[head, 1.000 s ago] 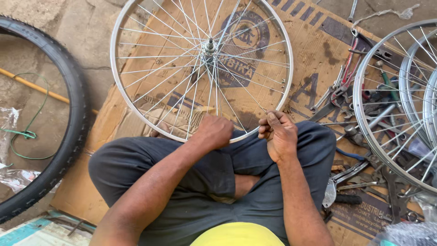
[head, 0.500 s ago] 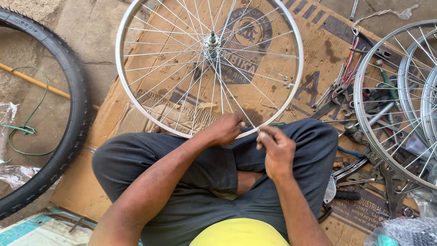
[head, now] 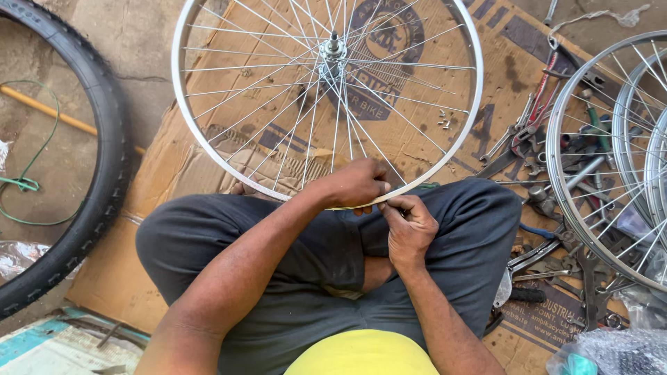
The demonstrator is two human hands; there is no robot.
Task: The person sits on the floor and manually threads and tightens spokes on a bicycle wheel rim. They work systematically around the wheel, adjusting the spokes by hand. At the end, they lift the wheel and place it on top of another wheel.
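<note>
Nearest to us, we sit cross-legged in dark grey trousers (head: 292, 278) on a flattened cardboard sheet (head: 174, 173) spread over the floor. No true container shows; the cardboard serves as the tray of the scene, and on its right part lies a loose heap of tools (head: 535, 146): spanners, red-handled pliers and small metal parts, partly hidden under other wheels.

Our forearms come forward over our lap and meet at the near edge of the spoked wheel (head: 326, 104). The left hand (head: 354, 184) lies knuckles up on the silver rim (head: 278, 193), its fingers curled over the metal in a closed grip. The right hand (head: 410, 226) sits just below and beside it, thumb and fingertips pinched narrowly together at the rim; whatever small part it pinches is too small for us to tell. The two hands touch, or nearly so.

The wheel leans away from our knees across the cardboard, its near rim against our legs, its hub (head: 332, 52) further out with spokes fanning all round. A few small nipples (head: 445, 119) lie scattered on the cardboard inside the rim.

Further left a black tyre (head: 104, 173) curves over the concrete, with green wire (head: 28, 184) and a yellow stick (head: 48, 111) within its ring. At far right more bare wheels (head: 611, 139) overlap the tools.
</note>
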